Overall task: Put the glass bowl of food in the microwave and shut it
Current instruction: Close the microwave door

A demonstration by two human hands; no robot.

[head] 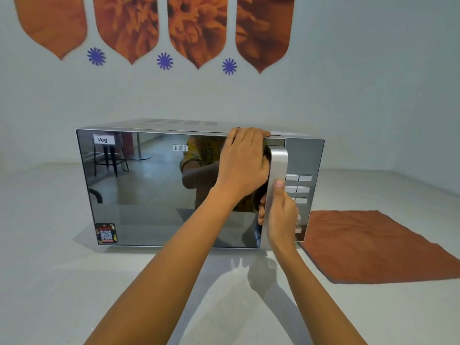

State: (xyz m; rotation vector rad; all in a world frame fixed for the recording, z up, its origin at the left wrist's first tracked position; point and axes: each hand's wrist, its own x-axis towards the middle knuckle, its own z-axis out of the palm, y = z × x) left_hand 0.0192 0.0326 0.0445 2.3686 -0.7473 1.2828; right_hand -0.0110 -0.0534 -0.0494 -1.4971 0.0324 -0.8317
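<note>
Left hand [242, 161] flat on microwave [154, 190] door, right hand [282, 215] gripping handle [278, 165]

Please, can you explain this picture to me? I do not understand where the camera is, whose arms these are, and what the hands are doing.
There is one picture, from a camera worn on a person's head, looking forward and down, so the arms are that person's own. A microwave with a mirror-like door stands on a pale counter. The left hand presses flat on the door near its top corner. The right hand grips the silver handle. An orange cloth lies to the right. No glass bowl is visible.
</note>
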